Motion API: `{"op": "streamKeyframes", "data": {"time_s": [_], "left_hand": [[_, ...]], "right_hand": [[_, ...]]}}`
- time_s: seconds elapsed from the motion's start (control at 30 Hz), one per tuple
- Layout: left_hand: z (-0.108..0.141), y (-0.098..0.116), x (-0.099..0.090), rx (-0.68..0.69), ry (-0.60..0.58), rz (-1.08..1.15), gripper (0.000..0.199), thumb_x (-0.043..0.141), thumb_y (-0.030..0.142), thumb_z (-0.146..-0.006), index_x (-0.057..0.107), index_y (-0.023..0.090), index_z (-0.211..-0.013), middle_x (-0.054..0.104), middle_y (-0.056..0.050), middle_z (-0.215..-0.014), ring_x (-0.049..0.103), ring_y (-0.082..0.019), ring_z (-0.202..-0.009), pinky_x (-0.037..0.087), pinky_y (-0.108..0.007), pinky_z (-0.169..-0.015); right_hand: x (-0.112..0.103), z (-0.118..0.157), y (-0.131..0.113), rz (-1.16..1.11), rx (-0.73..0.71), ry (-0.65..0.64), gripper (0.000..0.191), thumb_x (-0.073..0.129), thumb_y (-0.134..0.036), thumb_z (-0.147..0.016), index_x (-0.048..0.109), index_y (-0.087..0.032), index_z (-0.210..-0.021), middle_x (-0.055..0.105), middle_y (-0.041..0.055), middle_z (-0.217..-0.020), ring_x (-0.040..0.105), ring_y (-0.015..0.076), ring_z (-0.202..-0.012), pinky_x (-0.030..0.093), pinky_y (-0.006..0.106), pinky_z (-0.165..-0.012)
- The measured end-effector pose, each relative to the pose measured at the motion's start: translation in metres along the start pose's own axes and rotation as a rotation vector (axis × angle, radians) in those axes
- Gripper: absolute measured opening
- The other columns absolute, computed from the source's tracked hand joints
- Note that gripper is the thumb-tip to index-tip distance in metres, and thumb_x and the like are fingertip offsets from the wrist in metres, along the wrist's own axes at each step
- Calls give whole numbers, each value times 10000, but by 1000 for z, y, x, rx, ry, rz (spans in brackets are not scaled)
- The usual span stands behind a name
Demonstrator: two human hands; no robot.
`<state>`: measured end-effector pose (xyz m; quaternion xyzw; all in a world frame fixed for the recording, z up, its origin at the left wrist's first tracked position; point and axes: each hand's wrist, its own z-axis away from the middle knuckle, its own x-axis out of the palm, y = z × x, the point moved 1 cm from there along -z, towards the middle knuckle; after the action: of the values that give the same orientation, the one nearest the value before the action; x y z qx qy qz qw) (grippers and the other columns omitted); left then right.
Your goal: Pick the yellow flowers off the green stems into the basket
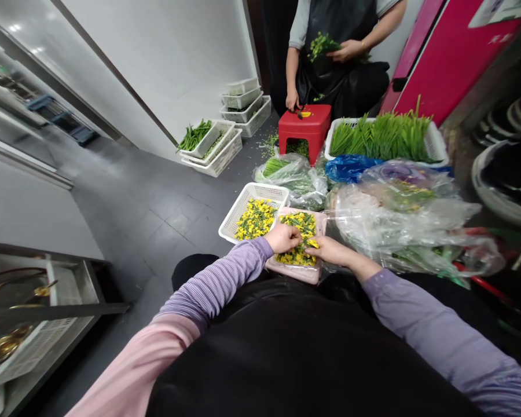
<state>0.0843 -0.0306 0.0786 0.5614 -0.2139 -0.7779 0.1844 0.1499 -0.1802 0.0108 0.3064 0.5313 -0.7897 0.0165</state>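
Both my hands are over a clear plastic tray (320,221) that rests on a pink surface (289,270) and is filled with yellow flowers (296,256) on short green stems. My left hand (283,238) is closed in a pinch at the tray's left side; what its fingertips hold is too small to make out. At the right side, my right hand (331,250) has its fingertips closed on a yellow flower (312,243). Just left of the tray stands a white perforated basket (231,226) with more of these flowers inside.
Opposite, a person in a black apron (336,35) holds a green bunch (323,45) and touches a red stool (306,119). Bagged greens (295,179), plastic bags (386,226) and a basket of chives (382,139) lie rightward. Stacked baskets (219,156) line the wall; a metal rack (91,289) stands left.
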Motion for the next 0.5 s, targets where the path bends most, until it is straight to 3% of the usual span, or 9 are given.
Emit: {"op": "streamKeyframes", "data": {"time_s": [0.13, 0.27, 0.37, 0.5], "left_hand": [[0, 1, -2, 146, -23, -119, 161, 470, 200, -717, 615, 131, -705, 560, 13, -615, 439, -60, -541, 345, -162, -561], [-2, 4, -3, 181, -204, -115, 121, 492, 157, -647, 608, 125, -634, 496, 41, -517, 374, -47, -478, 305, -159, -496], [-7, 2, -1, 154, -299, -62, 124, 498, 168, -644, 607, 121, -605, 472, 49, -482, 372, -45, -458, 300, -159, -478], [-19, -20, 10, -44, -184, -107, 247, 447, 285, -745, 638, 136, -695, 558, 9, -582, 483, -76, -546, 359, -168, -543]], "right_hand": [[0, 1, -1, 71, -51, -14, 122, 542, -286, -696, 597, -177, -703, 618, 19, -694, 537, 172, -672, 391, 259, -624], [6, 4, -3, 145, -147, -47, 95, 560, -240, -686, 610, -178, -737, 625, 60, -799, 545, 192, -766, 394, 276, -719], [8, 6, -6, 137, -199, -65, 80, 567, -215, -673, 614, -186, -731, 615, 64, -811, 539, 196, -786, 395, 283, -740], [-5, 6, -5, 17, -67, 96, 45, 602, -226, -632, 581, -187, -627, 591, 38, -691, 519, 173, -680, 399, 273, -653]]}}
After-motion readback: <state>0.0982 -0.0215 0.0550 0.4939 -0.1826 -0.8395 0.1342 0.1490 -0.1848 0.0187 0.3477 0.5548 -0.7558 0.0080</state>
